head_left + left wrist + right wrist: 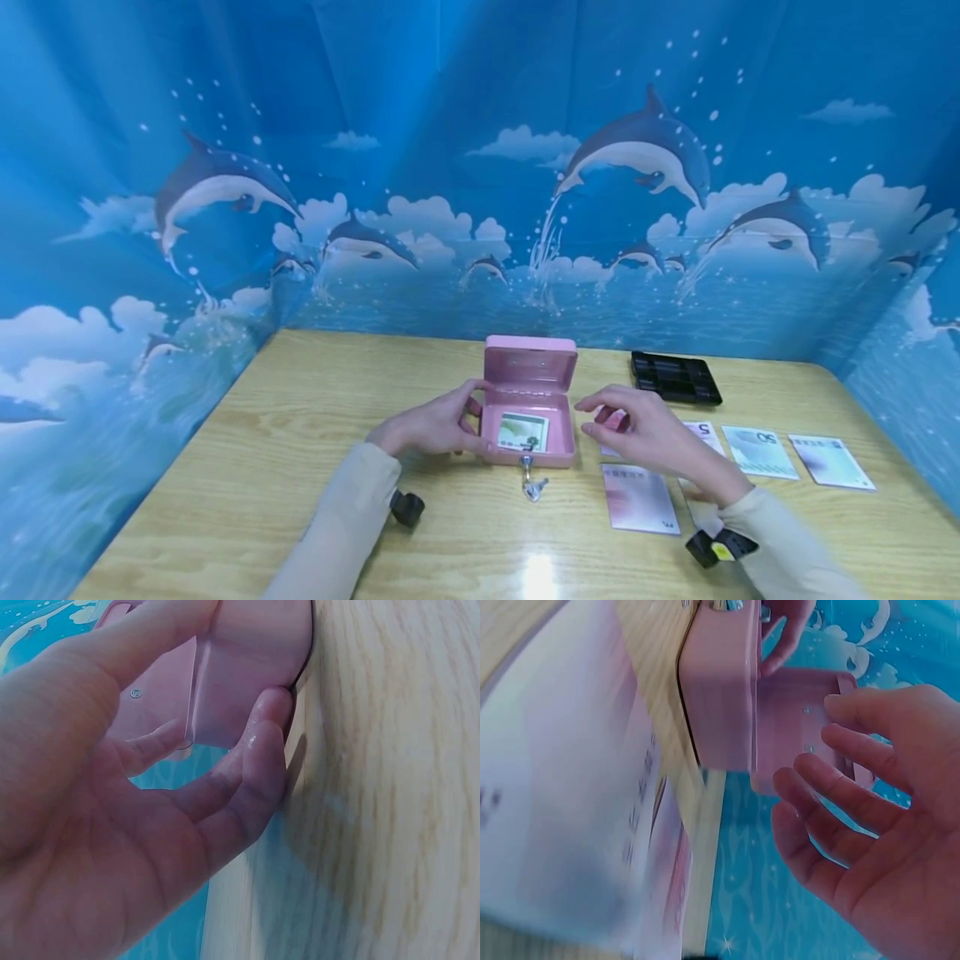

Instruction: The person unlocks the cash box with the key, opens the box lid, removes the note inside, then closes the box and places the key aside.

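A pink cash box (564, 459) stands on the table with its lid (531, 364) raised at the back. Inside lies a greenish banknote (517, 430), and keys (533, 488) hang from the lock at the front. My left hand (442, 422) grips the box's left side, thumb at the front, index finger by the hinge; in the left wrist view, other fingertips (264, 761) rest low against its wall. My right hand (648, 427) hovers just right of the box, fingers loosely bent and holding nothing. The right wrist view shows its fingers (847, 799) spread apart.
A black compartment tray (675, 379) sits at the back right. Several banknotes lie on the right: a pinkish note (641, 498), a green 50 note (761, 452) and a pale violet note (831, 461); others are partly under my right hand. A dolphin-print curtain (450, 167) hangs behind the table.
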The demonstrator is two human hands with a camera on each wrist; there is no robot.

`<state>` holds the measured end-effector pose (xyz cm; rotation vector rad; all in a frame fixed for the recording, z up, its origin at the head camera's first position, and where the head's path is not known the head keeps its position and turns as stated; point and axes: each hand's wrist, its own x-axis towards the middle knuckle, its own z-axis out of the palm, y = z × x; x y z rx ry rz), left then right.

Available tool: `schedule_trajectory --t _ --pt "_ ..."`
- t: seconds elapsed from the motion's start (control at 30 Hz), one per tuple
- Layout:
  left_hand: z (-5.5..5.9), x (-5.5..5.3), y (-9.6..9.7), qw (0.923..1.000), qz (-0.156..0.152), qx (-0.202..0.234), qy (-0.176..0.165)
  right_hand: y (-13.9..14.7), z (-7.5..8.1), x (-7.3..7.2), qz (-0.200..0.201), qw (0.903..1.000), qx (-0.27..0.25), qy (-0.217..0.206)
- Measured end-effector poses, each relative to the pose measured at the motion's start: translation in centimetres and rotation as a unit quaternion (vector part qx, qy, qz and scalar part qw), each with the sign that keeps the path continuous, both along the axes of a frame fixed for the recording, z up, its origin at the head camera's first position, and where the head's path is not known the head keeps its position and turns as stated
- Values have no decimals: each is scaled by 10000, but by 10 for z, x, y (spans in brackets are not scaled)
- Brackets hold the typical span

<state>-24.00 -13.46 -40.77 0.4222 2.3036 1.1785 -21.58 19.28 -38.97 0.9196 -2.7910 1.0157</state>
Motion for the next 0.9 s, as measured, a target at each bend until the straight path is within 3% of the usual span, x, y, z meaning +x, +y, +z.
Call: schedule_trajectory --t 0.43,0.9 --pt "-1 -1 -1 10000 -9 76 -28 -27 -8 -9 256 9995 -107 143" --pt "-1 -1 0 10000 28 22 -18 -42 -13 -16 230 9996 -15 -162"
